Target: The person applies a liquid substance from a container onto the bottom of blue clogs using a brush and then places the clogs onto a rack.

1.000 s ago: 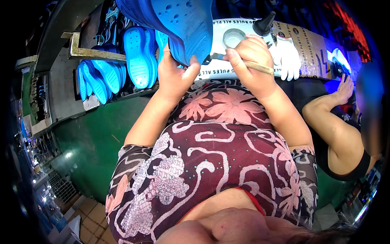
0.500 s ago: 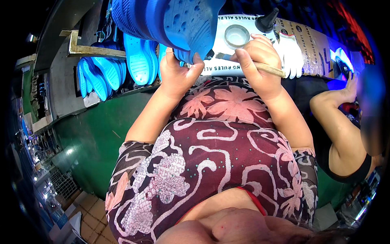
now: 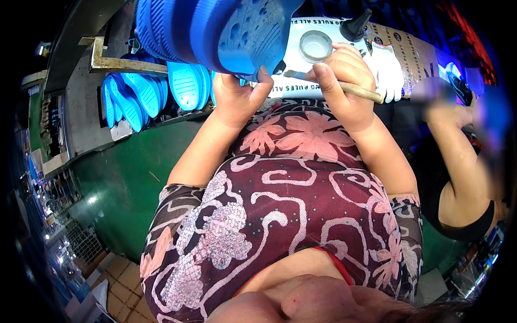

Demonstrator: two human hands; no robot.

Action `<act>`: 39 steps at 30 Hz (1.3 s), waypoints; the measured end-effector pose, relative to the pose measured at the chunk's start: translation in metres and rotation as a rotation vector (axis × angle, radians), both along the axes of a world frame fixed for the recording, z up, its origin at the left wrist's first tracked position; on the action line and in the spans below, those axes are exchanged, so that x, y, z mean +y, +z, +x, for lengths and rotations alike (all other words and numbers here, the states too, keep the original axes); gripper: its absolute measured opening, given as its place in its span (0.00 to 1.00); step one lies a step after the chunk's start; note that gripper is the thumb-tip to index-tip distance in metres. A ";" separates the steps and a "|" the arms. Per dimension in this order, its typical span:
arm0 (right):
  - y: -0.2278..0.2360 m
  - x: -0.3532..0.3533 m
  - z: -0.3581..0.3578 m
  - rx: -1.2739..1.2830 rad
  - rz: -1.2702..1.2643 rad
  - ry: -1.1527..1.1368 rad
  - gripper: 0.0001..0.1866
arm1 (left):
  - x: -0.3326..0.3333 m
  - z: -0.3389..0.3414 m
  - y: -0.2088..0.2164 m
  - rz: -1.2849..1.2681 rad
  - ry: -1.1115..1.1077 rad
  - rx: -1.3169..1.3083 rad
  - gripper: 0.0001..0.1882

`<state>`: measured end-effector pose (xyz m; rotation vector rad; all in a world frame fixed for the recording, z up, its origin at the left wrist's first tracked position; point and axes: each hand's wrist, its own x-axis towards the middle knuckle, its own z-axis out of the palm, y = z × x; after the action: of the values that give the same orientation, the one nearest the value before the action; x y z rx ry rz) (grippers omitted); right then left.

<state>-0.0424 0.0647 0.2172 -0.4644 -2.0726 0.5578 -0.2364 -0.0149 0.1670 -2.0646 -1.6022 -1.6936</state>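
A blue clog [image 3: 253,40] with holes in its upper fills the top of the view, with more blue clogs stacked against its left side. My left hand [image 3: 242,99] is closed on its lower edge, thumb up against the rim. A small black piece [image 3: 279,68] shows at that edge, just above my left thumb. My right hand [image 3: 347,81] grips a brush [image 3: 367,93] with a pale wooden handle. The bristles point left, close to the clog's edge; whether they touch it I cannot tell. Beyond my right fingers stands a round clear dish [image 3: 315,47].
A black nozzle bottle [image 3: 356,26] stands behind the dish on a white printed sheet [image 3: 291,89]. White gloves [image 3: 385,70] lie on cardboard [image 3: 409,56]. Blue soles [image 3: 186,89] hang at left below a metal bracket [image 3: 129,65]. Another person's arm [image 3: 458,145] is at right.
The clogs have shifted a little left and the near one has tilted lower. The brush has moved slightly right. The other person's forearm has turned and the hand is blurred.
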 end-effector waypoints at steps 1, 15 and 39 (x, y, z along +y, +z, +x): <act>0.000 0.001 -0.002 -0.001 0.000 -0.001 0.10 | 0.002 0.000 -0.001 0.000 -0.001 -0.001 0.24; 0.012 0.004 0.023 0.037 0.044 -0.105 0.11 | 0.009 -0.004 0.026 -0.126 -0.085 -0.418 0.31; -0.033 -0.007 0.094 0.398 -0.550 -0.521 0.18 | 0.267 0.204 0.230 -0.547 -1.140 -1.120 0.24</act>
<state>0.0513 0.0581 0.1846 -1.0771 -1.3273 0.8193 -0.0320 0.2516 0.3970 -2.7465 -0.9229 -3.6230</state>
